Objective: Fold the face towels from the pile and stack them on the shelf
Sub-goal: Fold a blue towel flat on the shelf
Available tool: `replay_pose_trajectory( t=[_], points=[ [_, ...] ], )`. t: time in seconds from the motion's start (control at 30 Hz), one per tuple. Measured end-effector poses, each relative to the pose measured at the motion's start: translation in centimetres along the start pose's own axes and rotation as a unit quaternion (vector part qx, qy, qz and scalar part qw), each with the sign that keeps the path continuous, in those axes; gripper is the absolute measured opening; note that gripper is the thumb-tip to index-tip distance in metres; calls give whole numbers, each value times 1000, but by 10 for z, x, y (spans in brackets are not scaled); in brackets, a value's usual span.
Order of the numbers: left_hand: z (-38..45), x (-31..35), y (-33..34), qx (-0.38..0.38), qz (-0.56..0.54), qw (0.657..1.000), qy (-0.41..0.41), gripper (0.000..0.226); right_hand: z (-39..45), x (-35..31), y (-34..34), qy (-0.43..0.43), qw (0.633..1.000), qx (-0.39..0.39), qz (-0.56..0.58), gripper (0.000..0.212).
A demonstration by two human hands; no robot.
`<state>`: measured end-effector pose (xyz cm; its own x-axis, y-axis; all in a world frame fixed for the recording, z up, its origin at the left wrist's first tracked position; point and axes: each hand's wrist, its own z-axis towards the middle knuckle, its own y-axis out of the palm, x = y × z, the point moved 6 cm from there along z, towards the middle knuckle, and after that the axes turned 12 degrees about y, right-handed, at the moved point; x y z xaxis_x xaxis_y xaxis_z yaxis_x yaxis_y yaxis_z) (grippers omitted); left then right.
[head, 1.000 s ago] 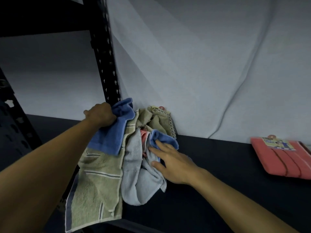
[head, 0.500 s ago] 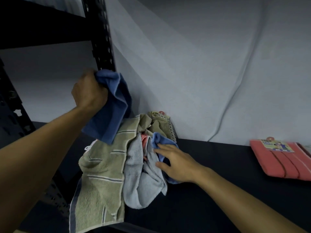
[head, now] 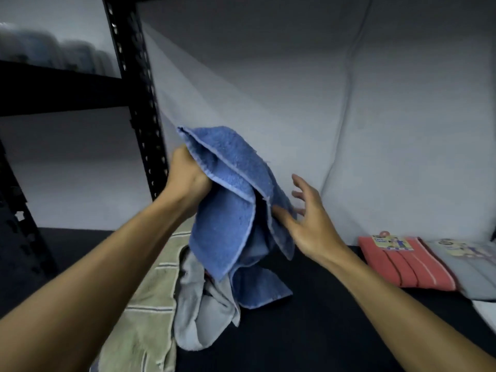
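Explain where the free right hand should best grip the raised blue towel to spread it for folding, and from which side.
Probably the hemmed edge hanging nearest the right hand, approached from the right. The left hand bunches the blue towel at its top, so the lower edges hang free.

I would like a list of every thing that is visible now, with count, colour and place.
blue towel: 1, blue, lifted above the pile, lower end trailing on the shelf
green towel: 1, olive green with stripes, in the pile at left, hanging over the shelf edge
grey towel: 1, light grey, in the pile beside the green one
red towel: 1, red, folded, labelled, at right
folded grey towel: 1, grey, labelled, right of the red one
shelf: 1, black, under everything
post: 1, black, at left
left hand: 1, grips the blue towel's top
right hand: 1, fingers spread, thumb touching the blue towel
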<state>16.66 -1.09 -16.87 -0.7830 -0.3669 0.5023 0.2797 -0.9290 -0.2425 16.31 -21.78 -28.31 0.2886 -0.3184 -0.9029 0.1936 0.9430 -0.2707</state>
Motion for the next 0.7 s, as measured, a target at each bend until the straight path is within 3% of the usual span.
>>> replay_pose_trajectory(
  t=[0.1,0.17,0.27,0.33,0.5,0.6,0.7],
  points=[
    [-20,6,28,-32,-99,993,-48,11,-17,12,-23,36,997,-52,-31,102],
    [-34,7,48,-47,-123,987,-89,10,-30,29,-32,123,986,-106,33,99],
    [-54,1,78,-89,-94,981,-141,8,-49,55,-40,215,956,-182,78,36],
    [-62,-6,94,-127,-67,977,-155,9,-59,69,-45,235,953,-182,50,8],
    [-72,-7,105,-177,41,978,-100,11,-50,89,-82,231,972,-19,-27,22],
    [-74,8,101,-176,87,980,13,20,-38,80,-116,174,976,108,-75,18],
    [-94,15,108,-234,200,936,172,21,-46,64,-136,61,975,176,-124,15]
  ],
)
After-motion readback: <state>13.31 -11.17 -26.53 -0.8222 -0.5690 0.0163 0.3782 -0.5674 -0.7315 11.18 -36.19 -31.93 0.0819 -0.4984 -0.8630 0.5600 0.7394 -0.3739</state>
